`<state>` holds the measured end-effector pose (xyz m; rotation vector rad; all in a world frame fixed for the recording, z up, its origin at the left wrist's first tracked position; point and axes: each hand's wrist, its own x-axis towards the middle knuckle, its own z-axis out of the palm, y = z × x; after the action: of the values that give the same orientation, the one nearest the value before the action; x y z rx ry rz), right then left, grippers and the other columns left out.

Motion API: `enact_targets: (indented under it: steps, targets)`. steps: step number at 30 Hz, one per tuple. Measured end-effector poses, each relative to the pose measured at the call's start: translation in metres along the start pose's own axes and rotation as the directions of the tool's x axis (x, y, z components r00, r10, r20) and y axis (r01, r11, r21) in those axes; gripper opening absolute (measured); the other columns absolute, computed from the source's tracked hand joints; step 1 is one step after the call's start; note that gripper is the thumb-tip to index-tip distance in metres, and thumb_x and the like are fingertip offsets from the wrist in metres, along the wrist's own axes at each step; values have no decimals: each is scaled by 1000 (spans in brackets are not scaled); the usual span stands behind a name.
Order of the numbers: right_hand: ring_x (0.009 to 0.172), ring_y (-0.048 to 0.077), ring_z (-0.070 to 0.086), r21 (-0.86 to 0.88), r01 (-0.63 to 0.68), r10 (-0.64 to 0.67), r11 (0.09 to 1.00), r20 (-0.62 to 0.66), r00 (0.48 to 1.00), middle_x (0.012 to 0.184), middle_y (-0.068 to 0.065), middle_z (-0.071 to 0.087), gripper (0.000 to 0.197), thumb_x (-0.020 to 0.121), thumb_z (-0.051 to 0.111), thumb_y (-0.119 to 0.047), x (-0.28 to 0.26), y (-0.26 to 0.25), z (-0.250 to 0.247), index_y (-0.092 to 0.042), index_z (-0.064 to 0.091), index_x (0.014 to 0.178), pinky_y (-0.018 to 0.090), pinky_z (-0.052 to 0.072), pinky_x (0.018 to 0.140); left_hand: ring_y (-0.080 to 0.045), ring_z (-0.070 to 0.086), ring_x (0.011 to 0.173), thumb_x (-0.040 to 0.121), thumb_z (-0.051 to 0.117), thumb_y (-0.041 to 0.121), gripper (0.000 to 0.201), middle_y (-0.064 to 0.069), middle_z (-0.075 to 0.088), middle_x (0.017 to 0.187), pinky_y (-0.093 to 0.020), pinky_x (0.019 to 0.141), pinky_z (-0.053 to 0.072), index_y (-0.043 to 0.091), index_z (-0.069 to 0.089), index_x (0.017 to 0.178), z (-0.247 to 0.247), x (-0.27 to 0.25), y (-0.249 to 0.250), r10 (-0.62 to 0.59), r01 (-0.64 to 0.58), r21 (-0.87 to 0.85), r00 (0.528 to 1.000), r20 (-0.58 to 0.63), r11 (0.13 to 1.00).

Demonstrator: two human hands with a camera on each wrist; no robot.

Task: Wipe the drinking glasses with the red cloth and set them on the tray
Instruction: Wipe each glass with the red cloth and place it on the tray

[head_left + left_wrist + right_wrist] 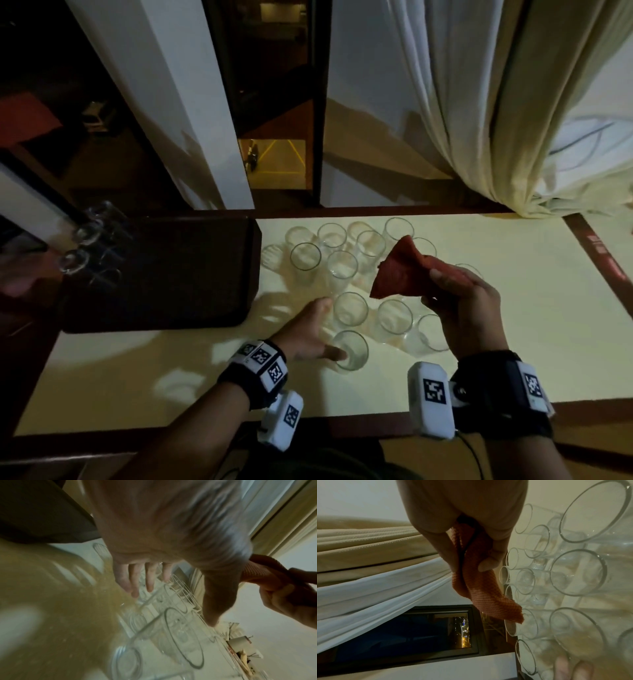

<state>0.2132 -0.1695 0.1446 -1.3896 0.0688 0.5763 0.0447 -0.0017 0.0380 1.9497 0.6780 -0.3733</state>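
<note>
left hand (310, 337): fingers (135, 580) straight and spread, thumb touching the rim of the nearest glass (350, 350); nothing grasped.
right hand (464, 308): raised above the glasses, fingers curled round the red cloth (399, 270).
drinking glasses (349, 270): clustered upright on the pale worktop (513, 325), right of the tray.
tray (161, 274): dark, at the worktop's left end; a few glasses on its far-left side.

clear glossy glasses (350, 349), woven red cloth (397, 270)
</note>
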Motion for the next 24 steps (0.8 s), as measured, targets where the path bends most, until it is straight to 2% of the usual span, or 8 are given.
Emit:
enact_targets:
  steps: [3, 6, 10, 13, 15, 17, 21, 24]
  targets:
    - [81, 25, 68, 4, -25, 25, 1000, 39, 999, 101, 19, 70, 36, 83, 62, 7, 8, -2, -10, 14, 63, 118, 30, 51, 62, -21, 17, 151, 70, 89, 45, 130, -3, 9, 166, -30, 117, 20, 18, -2, 159, 19, 3, 10, -62, 62, -11, 998, -4, 998]
    - [84, 28, 66, 3, -49, 49, 999, 68, 996, 100, 21, 69, 36, 82, 63, 7, 14, -1, -17, 14, 62, 118, 30, 51, 62, -24, 18, 151, 73, 83, 53, 129, -8, 6, 167, -34, 118, 24, 17, -6, 159, 31, 9, 23, -108, 101, -64, 987, -119, 993]
    - [89, 32, 65, 1, -71, 70, 997, 98, 993, 103, 23, 69, 29, 82, 63, 7, 18, -1, -30, 9, 64, 111, 31, 50, 64, -30, 36, 143, 84, 76, 48, 111, -9, 14, 164, -36, 107, 42, 19, -1, 158, 40, 25, 42, -190, 190, -24, 958, -213, 982]
    - [84, 30, 65, 8, -86, 85, 996, 106, 991, 99, 22, 69, 17, 81, 63, 8, 18, 0, -40, 0, 67, 96, 33, 49, 64, -32, 43, 137, 89, 70, 40, 96, -8, 21, 161, -38, 103, 45, 19, 6, 157, 47, 34, 51, -246, 266, 39, 928, -279, 963]
    - [81, 29, 65, 22, -94, 91, 995, 107, 990, 95, 21, 69, 15, 81, 63, 9, 18, 0, -48, -1, 67, 93, 32, 49, 63, -33, 47, 133, 88, 70, 35, 88, -9, 30, 157, -39, 101, 46, 17, 14, 154, 50, 40, 54, -254, 287, 65, 915, -313, 956]
    - [80, 29, 64, 30, -95, 92, 995, 104, 990, 93, 20, 68, 15, 83, 62, 9, 18, 0, -55, 0, 66, 94, 31, 50, 62, -33, 50, 129, 86, 71, 34, 82, -9, 39, 152, -40, 100, 47, 18, 23, 150, 50, 43, 54, -259, 302, 76, 902, -346, 950]
    - [81, 29, 66, 82, -91, 83, 992, 100, 992, 94, 19, 68, 23, 86, 60, 9, 20, 0, -64, 6, 63, 108, 30, 53, 63, -32, 53, 126, 83, 75, 35, 77, -8, 49, 143, -39, 98, 48, 22, 33, 146, 44, 42, 54, -262, 318, 94, 889, -375, 944]
    - [85, 30, 68, 108, -110, 97, 988, 118, 988, 96, 18, 70, 17, 87, 60, 9, 22, -1, -62, 2, 62, 103, 34, 55, 67, -28, 54, 125, 79, 75, 35, 75, -5, 52, 140, -39, 99, 49, 27, 36, 143, 36, 35, 51, -258, 298, 24, 863, -434, 954]
